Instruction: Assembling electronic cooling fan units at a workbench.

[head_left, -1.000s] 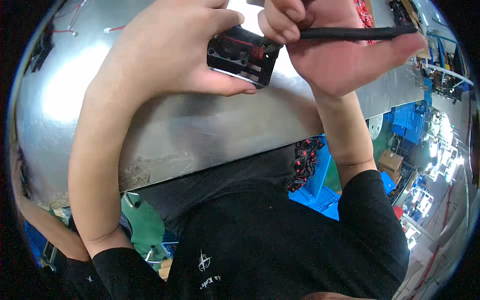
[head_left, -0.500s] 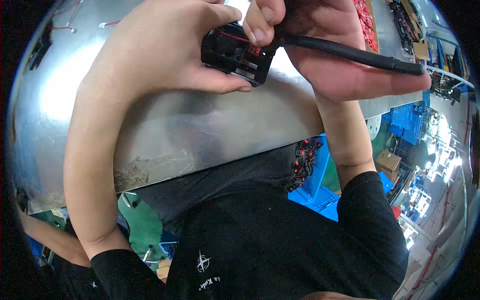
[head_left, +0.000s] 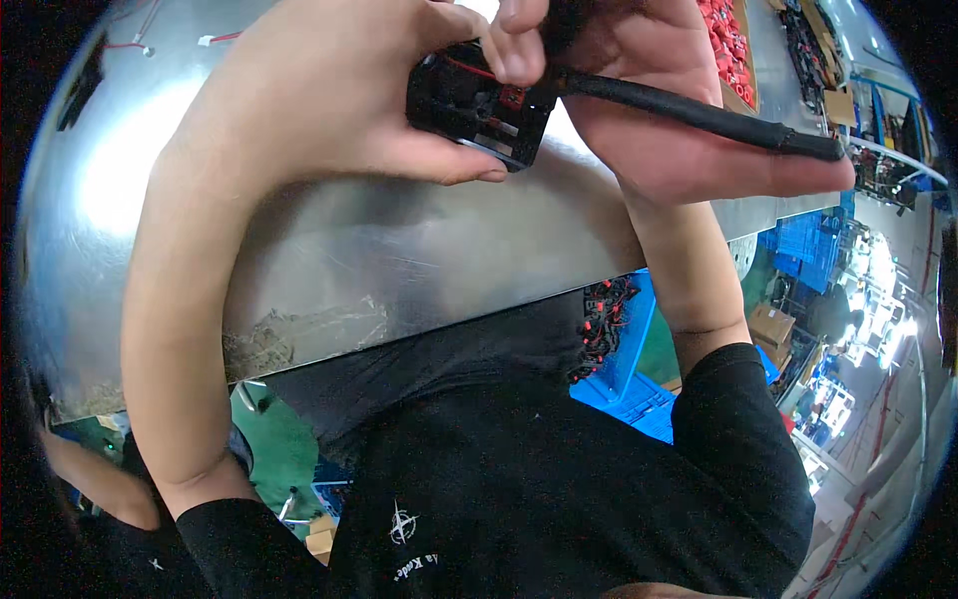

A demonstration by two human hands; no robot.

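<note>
My left hand (head_left: 329, 90) grips a small black square part (head_left: 477, 103) with red wires inside it, held close under the camera above the metal table (head_left: 399, 260). My right hand (head_left: 659, 110) holds a black rod-shaped tool (head_left: 699, 112) whose tip meets the part's right side. The right thumb and forefinger pinch at the part's top edge. The tool's other end sticks out to the right past my palm.
A blue crate (head_left: 629, 359) with black and red small parts stands below the table's edge at right. Red parts lie in a tray (head_left: 726, 50) at the far right of the table. A green stool (head_left: 269, 449) is at lower left.
Both hands and the part have risen toward the top of the view. The tool has tilted from level to sloping down to the right, its tip now against the part.
</note>
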